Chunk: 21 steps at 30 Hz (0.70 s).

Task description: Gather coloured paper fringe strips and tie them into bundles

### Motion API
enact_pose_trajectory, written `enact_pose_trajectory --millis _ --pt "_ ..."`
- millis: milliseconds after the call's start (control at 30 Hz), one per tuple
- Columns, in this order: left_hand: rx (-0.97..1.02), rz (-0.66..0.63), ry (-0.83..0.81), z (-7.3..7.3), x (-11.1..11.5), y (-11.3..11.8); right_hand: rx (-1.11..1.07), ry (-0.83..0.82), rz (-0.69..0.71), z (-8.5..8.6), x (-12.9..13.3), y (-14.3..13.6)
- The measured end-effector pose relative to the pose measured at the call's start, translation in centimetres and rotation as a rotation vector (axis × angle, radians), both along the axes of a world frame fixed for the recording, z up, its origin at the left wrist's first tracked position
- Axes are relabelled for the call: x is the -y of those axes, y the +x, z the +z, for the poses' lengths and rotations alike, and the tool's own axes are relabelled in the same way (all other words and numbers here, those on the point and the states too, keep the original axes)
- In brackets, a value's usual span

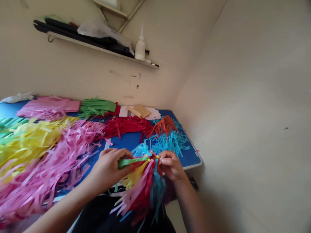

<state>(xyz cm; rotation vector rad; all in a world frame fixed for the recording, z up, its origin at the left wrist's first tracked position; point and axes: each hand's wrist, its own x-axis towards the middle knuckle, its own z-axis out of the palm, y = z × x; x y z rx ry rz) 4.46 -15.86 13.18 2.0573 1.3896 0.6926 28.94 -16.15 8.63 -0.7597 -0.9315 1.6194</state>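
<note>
Above my lap hangs a bunch of fringed paper tassels [143, 191] in yellow, pink, red and blue, gathered at their small looped tops. My left hand [109, 166] is closed around a green paper tassel [132, 161], which points right toward the gathered tops. On the bunch's other side, my right hand [172, 165] pinches thumb and fingers together beside a small yellow loop. What lies between those fingertips is too small to make out. Some strips blur in the lower part of the bunch.
A blue table [128, 139] carries piles of cut paper fringe: pink [55, 168], yellow [36, 136], green [98, 107], red [126, 125], orange [166, 125] and light blue [172, 142]. Cardboard pieces [142, 111] lie behind. A white squeeze bottle [140, 49] stands on the wall shelf [97, 48]. Walls stand behind and right.
</note>
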Motion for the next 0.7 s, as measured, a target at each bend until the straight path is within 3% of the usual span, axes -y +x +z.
enact_pose_trajectory --millis 133,233,333,433,500,533,633,700 --pt "-0.348 0.095 0.288 -0.2 -0.3 -1.8 0.037 0.017 -0.019 0.2 -0.3 0.4" --pt "-0.513 0.089 0.42 -2.1 -0.3 -4.8 0.076 0.036 -0.033 0.6 -0.6 0.7" --pt "-0.527 -0.011 0.416 -4.0 -0.6 -9.4 0.157 0.097 -0.015 1.5 -0.6 1.1" --pt "-0.493 -0.09 0.459 -3.4 -0.9 -11.7 0.284 0.186 0.09 2.4 -0.4 0.6" --pt "-0.434 -0.005 0.531 -1.6 -0.7 -9.9 0.321 0.206 0.178 2.9 -0.4 -0.4" --pt "-0.325 -0.045 0.603 -0.7 -0.6 -8.2 0.322 0.206 0.214 3.1 -0.4 -1.1" --pt "-0.037 -0.378 0.667 1.1 -0.5 -2.0 0.298 0.237 0.284 3.5 -0.7 -2.8" --pt "0.122 -0.401 0.627 1.1 -1.0 0.7 0.293 0.274 0.295 3.9 -0.8 -3.3"
